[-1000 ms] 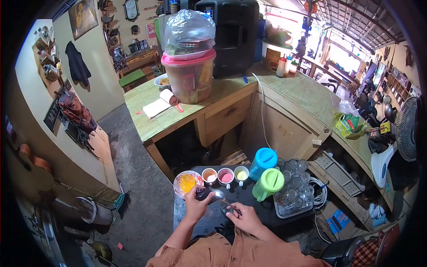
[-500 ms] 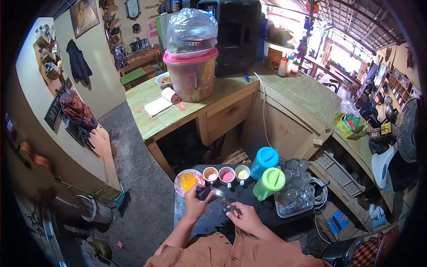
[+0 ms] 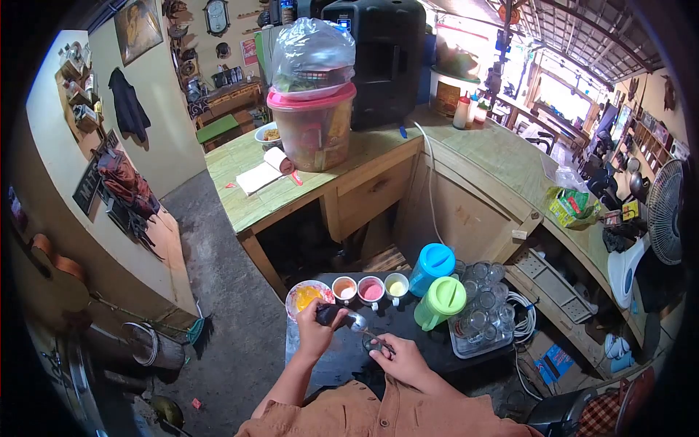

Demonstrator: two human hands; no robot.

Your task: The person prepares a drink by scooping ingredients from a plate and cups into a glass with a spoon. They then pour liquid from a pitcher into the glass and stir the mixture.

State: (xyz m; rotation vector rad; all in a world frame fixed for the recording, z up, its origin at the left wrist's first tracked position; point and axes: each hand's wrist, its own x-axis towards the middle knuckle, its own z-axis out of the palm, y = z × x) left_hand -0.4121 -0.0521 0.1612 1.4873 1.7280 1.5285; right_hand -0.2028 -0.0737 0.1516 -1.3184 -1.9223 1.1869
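My left hand is closed around a dark, rounded object, whose kind I cannot make out. Its end is close to the bowl of a metal spoon. The spoon's handle slants down to my right hand, whose fingers pinch it. Under the handle, by my right fingers, a clear drinking glass shows in part. Beyond my left hand lies a patterned plate with something orange-yellow on it. Alongside stand three cups, with brown, pink and pale yellow contents.
A blue pitcher and a green pitcher stand right of the cups. Several upturned glasses fill a tray. The counter behind bears a pink-lidded bucket, a paper roll and a black speaker.
Both hands hold nearly the same place. The spoon's bowl and the dark object have shifted very slightly; the view has tilted a little.
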